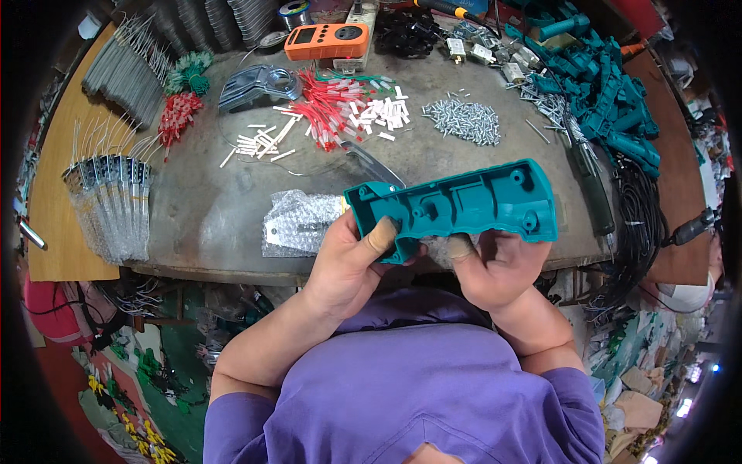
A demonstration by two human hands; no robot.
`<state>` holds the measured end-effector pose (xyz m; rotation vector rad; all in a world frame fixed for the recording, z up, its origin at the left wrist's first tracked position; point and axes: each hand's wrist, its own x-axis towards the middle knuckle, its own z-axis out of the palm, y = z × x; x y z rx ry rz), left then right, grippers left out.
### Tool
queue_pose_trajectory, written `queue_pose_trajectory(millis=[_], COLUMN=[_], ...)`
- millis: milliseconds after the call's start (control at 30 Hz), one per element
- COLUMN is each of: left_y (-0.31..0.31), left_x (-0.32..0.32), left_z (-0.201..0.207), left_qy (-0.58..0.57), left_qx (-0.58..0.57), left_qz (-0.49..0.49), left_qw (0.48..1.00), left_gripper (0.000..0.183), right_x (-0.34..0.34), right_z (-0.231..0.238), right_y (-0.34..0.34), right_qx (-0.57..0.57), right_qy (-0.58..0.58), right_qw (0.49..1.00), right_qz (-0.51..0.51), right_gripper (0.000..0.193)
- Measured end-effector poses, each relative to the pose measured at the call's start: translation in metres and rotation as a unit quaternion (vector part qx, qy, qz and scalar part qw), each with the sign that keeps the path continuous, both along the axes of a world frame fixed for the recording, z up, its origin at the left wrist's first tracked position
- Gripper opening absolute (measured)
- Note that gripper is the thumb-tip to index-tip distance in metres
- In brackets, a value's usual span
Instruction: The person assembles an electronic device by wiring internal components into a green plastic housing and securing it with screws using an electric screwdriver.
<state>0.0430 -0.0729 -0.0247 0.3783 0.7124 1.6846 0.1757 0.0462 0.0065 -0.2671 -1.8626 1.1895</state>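
Both of my hands hold up a teal plastic housing half (495,203), its hollow, ribbed inside facing me, above the table's front edge. My left hand (344,259) grips the wider left end, with the thumb over the near rim and the fingers mostly hidden underneath. Around the handle's near edge, my right hand (502,271) is closed, its thumb against the rim. Behind the housing lies a dark, narrow blade-like tool (375,165), partly covered. A bubble-wrapped pale part (297,226) rests on the table beside my left hand.
Screws (461,121), white sleeves (382,114) and red wires (323,108) lie mid-table. An orange meter (326,42) stands behind. Teal housings (607,97), a power screwdriver (591,189) and black cables (641,213) crowd the right. Grey plates (124,81) and bubble-wrapped strips (112,205) occupy the left.
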Motion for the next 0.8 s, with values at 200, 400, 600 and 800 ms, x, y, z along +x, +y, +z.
queue_pose_trajectory(millis=[200, 400, 600, 800], left_y=[-0.001, 0.005, 0.008, 0.014], left_x=[-0.003, -0.009, -0.020, -0.020], left_z=[0.003, -0.004, -0.006, -0.008], left_qy=[0.006, -0.011, -0.098, -0.129], left_qx=[-0.030, -0.012, 0.050, 0.046], left_qz=[0.039, 0.018, -0.014, -0.009], left_qw=[0.999, 1.000, 0.994, 0.991], left_gripper=[0.029, 0.029, 0.032, 0.033], right_x=[0.006, -0.003, 0.018, 0.020], right_z=[0.002, -0.014, 0.002, 0.029], right_y=[0.006, 0.001, 0.030, 0.068], right_qx=[0.219, 0.087, 0.086, -0.196], right_qy=[-0.056, 0.014, -0.110, -0.029], right_qw=[0.974, 0.994, 0.972, 0.958], right_qz=[0.004, 0.065, 0.188, 0.208], right_gripper=[0.023, 0.035, 0.041, 0.039])
